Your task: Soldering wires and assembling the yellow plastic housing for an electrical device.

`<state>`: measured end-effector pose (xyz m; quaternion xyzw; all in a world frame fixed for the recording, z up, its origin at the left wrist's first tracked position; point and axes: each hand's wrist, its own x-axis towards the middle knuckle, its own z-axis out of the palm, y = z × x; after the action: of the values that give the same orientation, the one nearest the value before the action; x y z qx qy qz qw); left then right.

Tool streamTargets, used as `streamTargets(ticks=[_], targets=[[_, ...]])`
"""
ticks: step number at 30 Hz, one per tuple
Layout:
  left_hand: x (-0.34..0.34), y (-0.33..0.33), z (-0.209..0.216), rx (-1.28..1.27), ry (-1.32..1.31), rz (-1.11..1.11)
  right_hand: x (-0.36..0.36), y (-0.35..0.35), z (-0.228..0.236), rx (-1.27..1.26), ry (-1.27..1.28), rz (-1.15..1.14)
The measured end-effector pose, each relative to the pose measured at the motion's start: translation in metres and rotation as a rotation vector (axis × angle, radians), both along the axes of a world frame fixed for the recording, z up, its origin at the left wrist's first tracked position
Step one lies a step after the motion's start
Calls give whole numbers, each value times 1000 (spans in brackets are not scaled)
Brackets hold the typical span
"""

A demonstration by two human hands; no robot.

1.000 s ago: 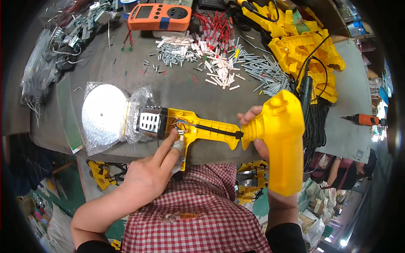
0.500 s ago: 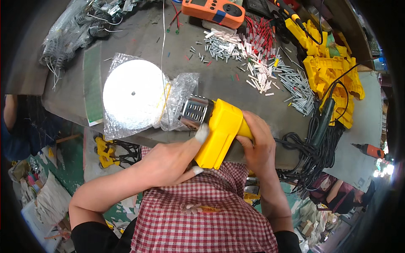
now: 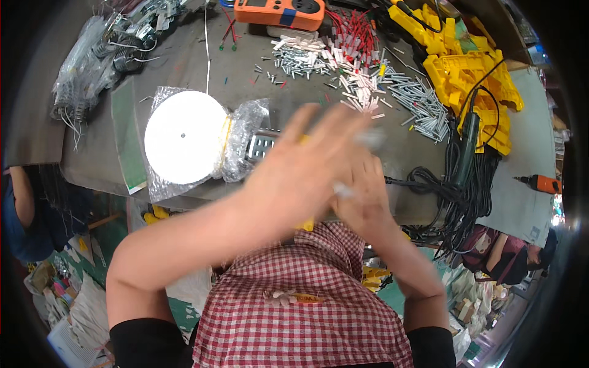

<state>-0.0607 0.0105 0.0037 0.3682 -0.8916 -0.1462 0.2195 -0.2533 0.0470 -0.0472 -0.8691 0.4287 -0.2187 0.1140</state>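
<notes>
A yellow plastic tool housing with a slotted metal end lies mostly hidden behind my hands at the table's near edge. My right hand is closed at its right end, the grip partly covered. Across the top of the housing reaches my left hand, smeared by motion; white coverings show on its thumb and a fingertip. Whether those fingers hold anything cannot be made out. Just left of the metal end, a white disc rests on bubble wrap.
Piles of screws, white sleeves and red wires lie farther back. An orange meter stands behind. Yellow housings and coiled black cable occupy the right. Bagged metal parts sit far left.
My left hand has moved from the housing's lower left side up and right across it, now covering most of it. My right hand stays at its right end. The view has shifted slightly.
</notes>
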Motion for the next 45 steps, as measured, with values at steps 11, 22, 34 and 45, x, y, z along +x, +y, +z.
streamTargets(ticks=[11, 22, 34, 45], targets=[[-9, -18, 23, -161, 63, 25, -20, -65, 18, 216, 199, 196], [-2, -17, -21, 43, -13, 63, 4, -144, 21, 31, 82, 81], [67, -111, -55, -14, -160, 294, 14, -162, 11, 270, -10, -42], [55, -46, -7, 256, 302, 157, 32, -152, 9, 67, 72, 41]])
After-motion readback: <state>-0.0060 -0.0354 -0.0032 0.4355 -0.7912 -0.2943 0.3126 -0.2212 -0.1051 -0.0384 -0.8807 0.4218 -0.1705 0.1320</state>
